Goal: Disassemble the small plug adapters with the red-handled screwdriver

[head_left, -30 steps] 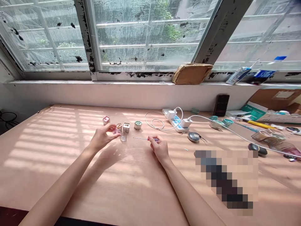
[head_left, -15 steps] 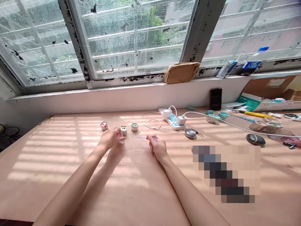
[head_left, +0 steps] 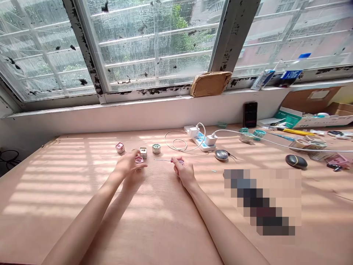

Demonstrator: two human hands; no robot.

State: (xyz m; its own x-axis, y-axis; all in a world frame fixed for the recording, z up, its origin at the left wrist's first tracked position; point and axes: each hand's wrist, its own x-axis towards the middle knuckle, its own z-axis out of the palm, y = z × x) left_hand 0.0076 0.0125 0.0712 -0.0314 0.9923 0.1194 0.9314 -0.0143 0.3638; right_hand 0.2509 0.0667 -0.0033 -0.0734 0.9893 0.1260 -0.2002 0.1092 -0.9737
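Note:
My left hand (head_left: 129,162) is at a small pink-topped box (head_left: 138,159), its thumb and fingers spread around it; whether they press on it is hard to tell. Just behind stands a cream box (head_left: 143,152), with a green-topped box (head_left: 156,148) to its right and another pink box (head_left: 120,148) to the left. My right hand (head_left: 184,171) is closed around the handle of a thin screwdriver (head_left: 162,160), whose shaft points left toward the boxes.
A white power strip (head_left: 203,142) with plugs and a looped cable lies behind my right hand. Further right are a round grey object (head_left: 221,155), a black mouse (head_left: 296,161), a phone (head_left: 250,115) and an open carton (head_left: 317,119).
The fingers of my left hand have opened around the pink-topped box, showing more of its top. My right hand still holds the screwdriver. The whole view has shifted slightly.

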